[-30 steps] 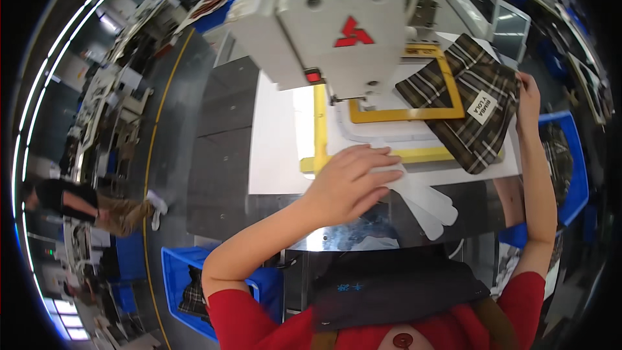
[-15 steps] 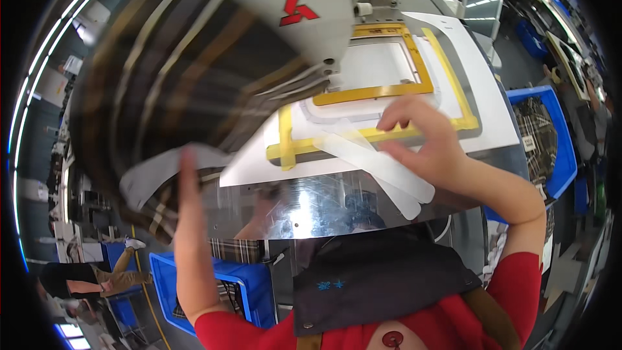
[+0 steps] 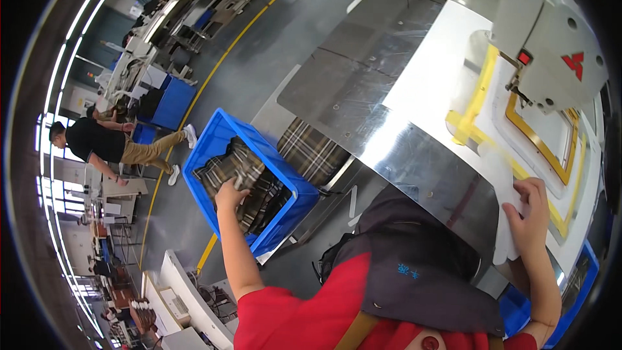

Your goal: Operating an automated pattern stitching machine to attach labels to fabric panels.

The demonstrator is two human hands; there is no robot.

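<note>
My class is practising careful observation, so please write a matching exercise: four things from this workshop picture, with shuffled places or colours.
1. left hand
2. right hand
3. rectangular machine frame
4. apron

A. orange-yellow
B. dark grey
C. by the white strips
D. at plaid fabric inside a blue crate

Pairs: 1-D, 2-C, 3-A, 4-B

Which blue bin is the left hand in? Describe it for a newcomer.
Find the metal table under the white sewing machine, upper right. Left of its near edge stands an open-topped blue plastic bin with brown-and-black plaid cloth inside. Among the blue containers in view, it alone has the left hand in it.
</note>
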